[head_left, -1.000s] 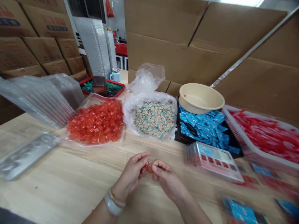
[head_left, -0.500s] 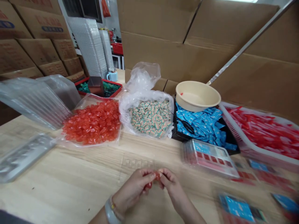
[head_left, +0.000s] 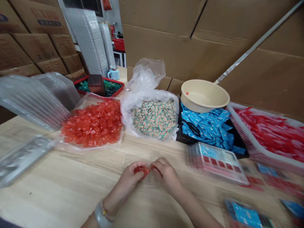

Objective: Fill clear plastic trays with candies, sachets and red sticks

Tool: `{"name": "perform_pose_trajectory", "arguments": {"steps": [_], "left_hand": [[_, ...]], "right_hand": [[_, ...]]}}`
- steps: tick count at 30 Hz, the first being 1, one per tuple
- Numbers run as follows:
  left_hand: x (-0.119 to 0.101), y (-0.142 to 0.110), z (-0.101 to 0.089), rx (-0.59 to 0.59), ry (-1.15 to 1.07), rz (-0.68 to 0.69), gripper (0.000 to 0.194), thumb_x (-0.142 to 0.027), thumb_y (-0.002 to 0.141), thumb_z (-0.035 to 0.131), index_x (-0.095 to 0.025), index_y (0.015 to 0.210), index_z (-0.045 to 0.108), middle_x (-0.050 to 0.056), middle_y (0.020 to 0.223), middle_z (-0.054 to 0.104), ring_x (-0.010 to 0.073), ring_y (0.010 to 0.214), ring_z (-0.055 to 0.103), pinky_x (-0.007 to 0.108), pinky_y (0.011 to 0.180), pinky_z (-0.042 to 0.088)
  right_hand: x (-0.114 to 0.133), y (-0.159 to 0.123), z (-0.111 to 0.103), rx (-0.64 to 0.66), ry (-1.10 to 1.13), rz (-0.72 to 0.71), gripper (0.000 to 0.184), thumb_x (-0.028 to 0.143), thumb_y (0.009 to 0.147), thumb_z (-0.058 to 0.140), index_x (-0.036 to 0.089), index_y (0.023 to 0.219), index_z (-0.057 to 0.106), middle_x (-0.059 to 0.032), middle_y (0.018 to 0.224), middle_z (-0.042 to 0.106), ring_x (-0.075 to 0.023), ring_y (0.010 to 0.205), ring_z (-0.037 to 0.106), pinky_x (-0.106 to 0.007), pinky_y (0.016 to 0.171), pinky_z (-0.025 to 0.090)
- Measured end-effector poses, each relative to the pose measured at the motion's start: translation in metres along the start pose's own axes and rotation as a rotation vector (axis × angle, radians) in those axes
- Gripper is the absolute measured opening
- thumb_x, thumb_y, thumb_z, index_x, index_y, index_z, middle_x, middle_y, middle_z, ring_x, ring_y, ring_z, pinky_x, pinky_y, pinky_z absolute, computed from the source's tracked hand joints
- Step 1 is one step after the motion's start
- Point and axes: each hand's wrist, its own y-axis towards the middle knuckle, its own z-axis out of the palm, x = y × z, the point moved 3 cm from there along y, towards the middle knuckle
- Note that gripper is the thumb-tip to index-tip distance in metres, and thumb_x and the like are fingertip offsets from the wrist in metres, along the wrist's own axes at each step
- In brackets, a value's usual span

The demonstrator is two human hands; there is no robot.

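Observation:
My left hand point(head_left: 129, 177) and my right hand point(head_left: 166, 173) meet low on the wooden table point(head_left: 59, 186), fingers curled. Between their fingertips sits a small red wrapped candy point(head_left: 143, 170), pinched from both sides. A faint clear plastic tray lies under the hands and is hard to make out. A heap of red candies point(head_left: 92, 123) lies on clear plastic behind and left of my hands. A clear bag of striped candies point(head_left: 154, 118) stands straight behind them.
Blue sachets point(head_left: 209, 126) fill a black tray under a cream bowl point(head_left: 204, 95). A white basket of red sachets point(head_left: 270, 133) stands right. A filled clear tray point(head_left: 217, 161) lies right of my hands. Clear tray stacks point(head_left: 33, 101) sit left. Cardboard boxes stand behind.
My hands, still pinching the red candy, dropped toward me, then moved forward and down onto the table. The camera view shifted slightly.

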Motion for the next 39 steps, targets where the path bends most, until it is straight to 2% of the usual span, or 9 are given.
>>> {"name": "perform_pose_trajectory", "arguments": {"steps": [5,8,12,15,20,25,30,36,39], "left_hand": [[0.002,0.005,-0.006,-0.07,0.034,0.015,0.026,-0.018,0.059,0.059,-0.013,0.084,0.058,0.005,0.083,0.063,0.0163,0.077,0.055,0.028,0.075,0.041],[0.0,0.004,-0.005,-0.07,0.049,0.072,0.022,-0.016,0.058,0.059,-0.014,0.08,0.058,0.003,0.078,0.063,0.0159,0.074,0.056,0.028,0.074,0.041],[0.0,0.0,-0.004,-0.038,0.075,0.153,0.02,-0.018,0.062,0.058,-0.016,0.081,0.058,0.004,0.08,0.063,0.0162,0.076,0.056,0.028,0.073,0.042],[0.005,-0.003,-0.004,-0.028,0.167,0.169,0.016,-0.022,0.065,0.056,-0.015,0.079,0.059,0.004,0.077,0.062,0.0162,0.073,0.056,0.027,0.07,0.042],[0.008,-0.005,-0.005,-0.023,0.167,0.123,0.007,-0.021,0.066,0.054,-0.015,0.068,0.056,-0.001,0.06,0.055,0.0123,0.058,0.05,0.024,0.058,0.039],[0.004,-0.009,0.001,0.141,0.177,0.171,0.01,-0.02,0.064,0.059,-0.015,0.072,0.055,0.0,0.071,0.056,0.0127,0.068,0.05,0.023,0.064,0.038],[0.001,-0.011,0.003,0.073,0.504,0.242,0.007,-0.013,0.062,0.059,-0.016,0.064,0.053,-0.001,0.066,0.053,0.012,0.063,0.046,0.022,0.058,0.034],[-0.005,-0.01,0.004,0.215,0.621,0.322,0.013,-0.024,0.067,0.06,-0.016,0.059,0.053,-0.001,0.068,0.051,0.0128,0.068,0.045,0.022,0.062,0.033],[-0.013,-0.018,0.002,0.298,0.604,0.306,0.015,-0.027,0.073,0.055,-0.016,0.063,0.054,0.0,0.071,0.053,0.0126,0.07,0.047,0.022,0.063,0.034]], "right_hand": [[0.003,-0.002,-0.001,-0.056,-0.018,-0.004,0.022,0.016,0.08,0.044,0.02,0.095,0.06,-0.0101,0.091,0.058,-0.0225,0.088,0.049,-0.038,0.075,0.04],[0.008,-0.006,-0.003,-0.098,0.327,0.094,0.024,0.025,0.082,0.043,0.021,0.101,0.057,-0.0096,0.095,0.057,-0.0207,0.088,0.05,-0.036,0.076,0.04],[0.014,-0.007,0.011,0.094,0.95,0.34,0.019,0.037,0.073,0.056,0.02,0.082,0.057,-0.0016,0.07,0.056,-0.0131,0.06,0.05,-0.027,0.055,0.042],[0.017,-0.01,0.015,0.092,1.105,0.383,0.019,0.036,0.071,0.059,0.02,0.078,0.052,0.0017,0.065,0.052,-0.0099,0.053,0.047,-0.024,0.051,0.04],[0.027,-0.018,0.003,0.038,0.689,0.116,0.011,0.025,0.079,0.048,0.022,0.086,0.055,-0.0034,0.081,0.055,-0.0144,0.073,0.051,-0.026,0.062,0.041],[0.039,-0.017,-0.011,0.071,0.401,0.002,0.01,0.013,0.076,0.047,0.02,0.072,0.052,-0.0031,0.08,0.05,-0.0141,0.074,0.049,-0.026,0.065,0.04],[0.042,-0.015,-0.014,0.115,0.345,0.012,0.013,0.009,0.073,0.046,0.019,0.066,0.05,-0.0021,0.076,0.049,-0.014,0.073,0.048,-0.026,0.063,0.038],[0.039,-0.012,-0.018,0.178,0.4,0.045,0.013,0.019,0.078,0.044,0.019,0.068,0.052,-0.0016,0.074,0.047,-0.0136,0.071,0.046,-0.025,0.061,0.036],[0.041,-0.012,-0.019,0.324,0.507,0.1,0.015,0.027,0.077,0.049,0.019,0.064,0.053,-0.001,0.069,0.047,-0.014,0.069,0.045,-0.026,0.063,0.034]]}}
